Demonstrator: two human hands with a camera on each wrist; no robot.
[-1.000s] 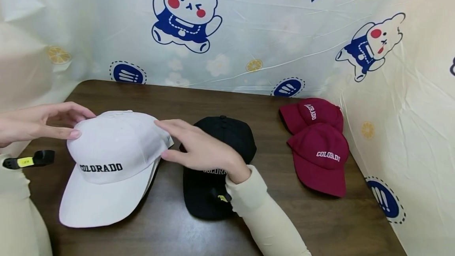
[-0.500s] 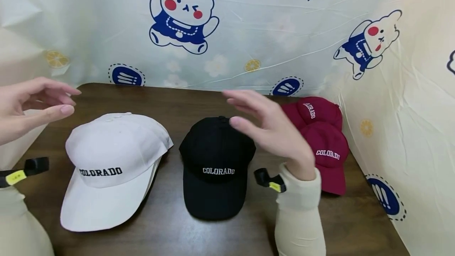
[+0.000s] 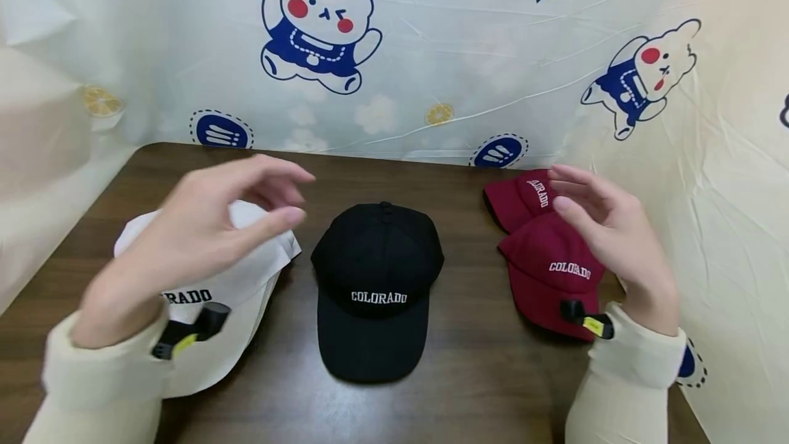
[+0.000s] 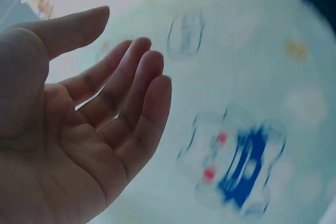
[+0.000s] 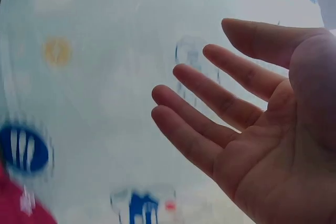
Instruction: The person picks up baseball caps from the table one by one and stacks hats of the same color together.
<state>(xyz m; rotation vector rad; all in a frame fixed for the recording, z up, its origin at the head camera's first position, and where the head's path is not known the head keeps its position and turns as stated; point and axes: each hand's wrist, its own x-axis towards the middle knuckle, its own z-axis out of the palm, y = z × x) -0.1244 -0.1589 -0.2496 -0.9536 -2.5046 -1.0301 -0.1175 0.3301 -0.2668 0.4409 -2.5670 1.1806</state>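
My left hand [image 3: 209, 218] hovers in front of the white cap [image 3: 240, 307] in the head view, covering much of its crown. Its fingers are relaxed and the palm [image 4: 68, 145] holds nothing in the left wrist view. At the right, my right hand [image 3: 616, 231] hangs over the two dark red caps; the nearer red cap [image 3: 542, 259] partly covers the farther red cap [image 3: 511, 197]. Loose, spread fingers [image 5: 194, 145] and a bare palm show in the right wrist view. Between the hands a black cap [image 3: 379, 259] lies brim forward, its white COLORADO lettering readable.
The caps lie on a dark brown wooden table [image 3: 462, 389]. Behind it and along the right side hangs a pale printed curtain [image 3: 401, 33] with bears and orange slices. A second layer shows under the white cap's right edge.
Both hands have left the white cap. The right hand has swept right, past the black cap to the red ones. My left hand first drew back, then came right over the white cap.
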